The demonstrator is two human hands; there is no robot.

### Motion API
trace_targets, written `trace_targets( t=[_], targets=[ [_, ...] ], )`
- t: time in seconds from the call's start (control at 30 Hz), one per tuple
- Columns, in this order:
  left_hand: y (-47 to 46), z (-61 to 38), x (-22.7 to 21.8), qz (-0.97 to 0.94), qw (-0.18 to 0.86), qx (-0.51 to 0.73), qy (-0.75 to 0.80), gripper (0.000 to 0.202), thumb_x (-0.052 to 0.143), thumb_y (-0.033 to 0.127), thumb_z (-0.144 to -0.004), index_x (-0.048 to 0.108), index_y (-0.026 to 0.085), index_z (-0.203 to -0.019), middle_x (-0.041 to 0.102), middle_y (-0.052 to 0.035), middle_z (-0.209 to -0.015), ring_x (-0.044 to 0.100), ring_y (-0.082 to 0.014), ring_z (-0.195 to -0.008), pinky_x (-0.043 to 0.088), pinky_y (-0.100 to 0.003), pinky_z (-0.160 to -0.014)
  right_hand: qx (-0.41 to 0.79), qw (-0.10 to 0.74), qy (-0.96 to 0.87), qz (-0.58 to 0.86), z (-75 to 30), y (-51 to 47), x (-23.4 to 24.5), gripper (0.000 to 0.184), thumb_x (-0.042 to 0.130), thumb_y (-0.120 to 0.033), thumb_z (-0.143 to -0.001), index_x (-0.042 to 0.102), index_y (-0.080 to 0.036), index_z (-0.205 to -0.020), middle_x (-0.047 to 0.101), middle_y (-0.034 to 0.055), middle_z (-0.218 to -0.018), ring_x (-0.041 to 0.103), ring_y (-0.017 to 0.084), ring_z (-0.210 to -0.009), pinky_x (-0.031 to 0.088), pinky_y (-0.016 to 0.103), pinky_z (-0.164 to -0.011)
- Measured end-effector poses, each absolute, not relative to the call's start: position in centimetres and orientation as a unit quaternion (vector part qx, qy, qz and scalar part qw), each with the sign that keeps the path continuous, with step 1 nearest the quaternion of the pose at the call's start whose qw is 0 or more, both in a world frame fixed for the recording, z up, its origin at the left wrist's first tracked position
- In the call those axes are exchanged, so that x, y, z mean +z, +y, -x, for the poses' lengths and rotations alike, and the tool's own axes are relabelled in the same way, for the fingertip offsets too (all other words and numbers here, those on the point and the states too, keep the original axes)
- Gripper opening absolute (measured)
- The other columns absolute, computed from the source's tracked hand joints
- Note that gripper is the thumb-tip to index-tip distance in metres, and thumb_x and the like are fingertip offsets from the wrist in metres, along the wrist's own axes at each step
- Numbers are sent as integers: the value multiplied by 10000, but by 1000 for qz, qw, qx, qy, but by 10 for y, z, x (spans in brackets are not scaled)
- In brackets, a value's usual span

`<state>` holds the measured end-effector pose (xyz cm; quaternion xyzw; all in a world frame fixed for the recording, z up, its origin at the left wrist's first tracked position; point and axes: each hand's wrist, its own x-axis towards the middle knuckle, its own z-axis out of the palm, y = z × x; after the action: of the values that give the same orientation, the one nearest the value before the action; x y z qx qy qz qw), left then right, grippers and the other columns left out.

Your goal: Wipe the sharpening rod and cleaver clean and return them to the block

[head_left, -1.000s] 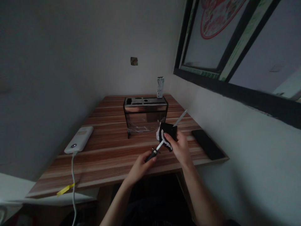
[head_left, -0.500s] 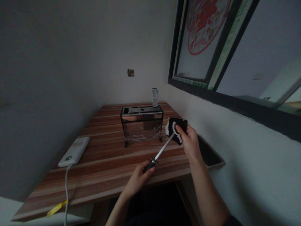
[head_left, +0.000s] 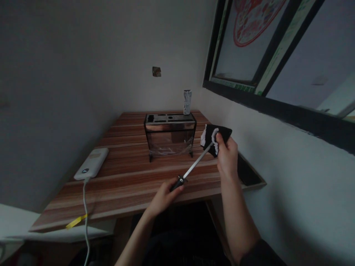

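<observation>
Rod point(head_left: 197, 161) in left hand point(head_left: 164, 196); right hand point(head_left: 228, 154) pinches 1 cloth point(head_left: 223, 130) around it.

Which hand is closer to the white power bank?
Left. The left hand is right of the white power bank; the right hand is farther out on that side.

"How's the light in here?"
"Dim; the pale walls point(head_left: 83, 66) look grey and shadowy."
"And the furniture?"
"A table point(head_left: 124, 166) with streaky reddish-brown wood grain, set against the walls."
"Any window point(head_left: 277, 51)?"
"On the right, dark-framed, with a red patterned decoration point(head_left: 256, 24). A small brownish square point(head_left: 156, 71) marks the back wall point(head_left: 174, 85)."
</observation>
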<state>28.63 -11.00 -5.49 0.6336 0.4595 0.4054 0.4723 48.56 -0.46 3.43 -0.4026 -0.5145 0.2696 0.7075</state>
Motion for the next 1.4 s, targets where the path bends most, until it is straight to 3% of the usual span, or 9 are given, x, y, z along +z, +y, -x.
trace_targets(
  t=[0.13, 0.3, 0.5, 0.63, 0.9, 1.13, 1.4],
  targets=[
    [-109, -286, -57, -637, 467, 400, 465, 362, 538, 410, -840, 642, 122, -1033, 623, -25, -867, 522, -164, -801, 419, -239, -730, 246, 711, -519, 406, -473, -9, 31, 323, 587, -480, -787, 642, -168, -850, 669, 26, -776, 617, 166, -759, 466, 264, -680],
    [-108, -287, -60, -605, 495, 422, 459, 397, 540, 450, -838, 612, 114, -1036, 479, 30, -648, 394, -91, -577, 329, -182, -519, 279, 649, -575, 413, -452, -23, 20, 263, 595, -430, -798, 640, -178, -858, 668, 35, -781, 611, 170, -733, 469, 279, -681],
    [-104, -287, -71, -527, 559, 472, 433, 417, 549, 505, -823, 552, 128, -1001, 348, 89, -559, 264, -47, -444, 235, -162, -415, 345, 557, -634, 411, -415, -58, -12, 311, 630, -342, -778, 599, -174, -1038, 683, 78, -942, 635, 223, -870, 497, 325, -787],
    [-102, -287, -75, -515, 563, 494, 417, 439, 574, 480, -817, 541, 124, -1073, 381, 80, -580, 288, -48, -460, 250, -161, -430, 371, 542, -636, 406, -405, -69, -25, 383, 625, -311, -782, 560, -183, -1137, 682, 89, -1018, 637, 236, -936, 496, 330, -844],
    [-103, -288, -68, -545, 523, 485, 441, 423, 567, 444, -825, 585, 99, -1069, 477, 41, -619, 353, -62, -501, 294, -163, -461, 387, 525, -636, 412, -412, -63, -26, 399, 665, -296, -744, 574, -188, -1117, 686, 82, -1007, 638, 238, -915, 508, 346, -821],
    [-105, -288, -56, -578, 473, 484, 455, 430, 598, 438, -778, 650, 106, -1046, 646, -36, -755, 563, -166, -711, 455, -253, -673, 368, 508, -643, 440, -417, -69, -22, 426, 681, -335, -727, 555, -173, -1100, 675, 88, -972, 629, 240, -898, 491, 351, -814],
    [-106, -289, -60, -590, 463, 456, 479, 390, 562, 422, -810, 637, 97, -1014, 569, -3, -680, 475, -129, -628, 393, -221, -593, 366, 527, -631, 436, -430, -64, -14, 376, 670, -349, -744, 580, -170, -1062, 681, 100, -990, 635, 248, -914, 495, 370, -822]
  ],
)
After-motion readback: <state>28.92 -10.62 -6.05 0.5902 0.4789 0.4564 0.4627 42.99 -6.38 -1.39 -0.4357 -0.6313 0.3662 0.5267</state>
